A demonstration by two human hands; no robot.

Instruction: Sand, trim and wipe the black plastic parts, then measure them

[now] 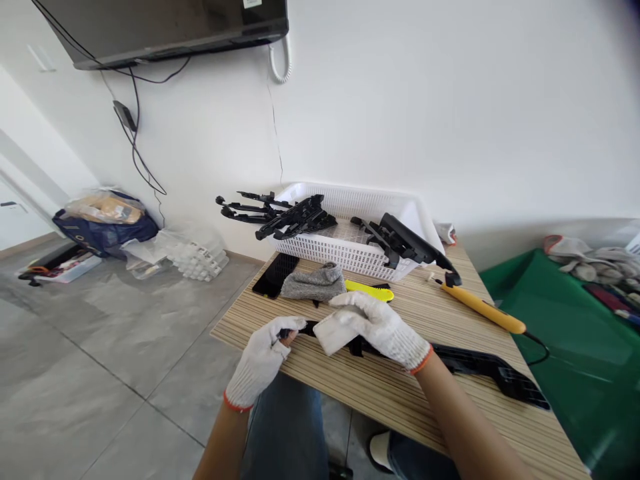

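Long black plastic part [470, 367] lies flat on counter [380, 393], near front edge. Long axis runs approx 9-to-4 o'clock: left end at the left hand, right end w/ wider ribbed section pointing toward 4 o'clock, well out past the right wrist.

Left hand [263, 360], white knit glove, grip pinched shut on part's left tip, thumb and fingers closed round it. Right hand [375, 323], same glove, lies palm-down over part's middle, grip closed on a white cloth [333, 332] pressed against the part; cloth sticks out toward 9 o'clock, just beside left fingertips.

At 12 o'clock from hands, near: grey glove [314, 283] bunched up, touching a black phone [275, 275] on its left. Yellow cutter [370, 291] just right of glove, lying approx 9-to-3.

Further at 12: white basket [350, 257] against the wall, more black parts [295, 217] stacked in it, some sticking out over left rim, one [410, 243] hanging over right front corner.

At 2 o'clock: yellow-handled tool [483, 308] w/ black cable, handle running 10-to-4, well apart from right hand.

Off counter: green surface [560, 320] at right w/ gloves heaped on it; grey tile floor at left w/ bags by wall. Monitor mounted on the wall above, cables hanging.
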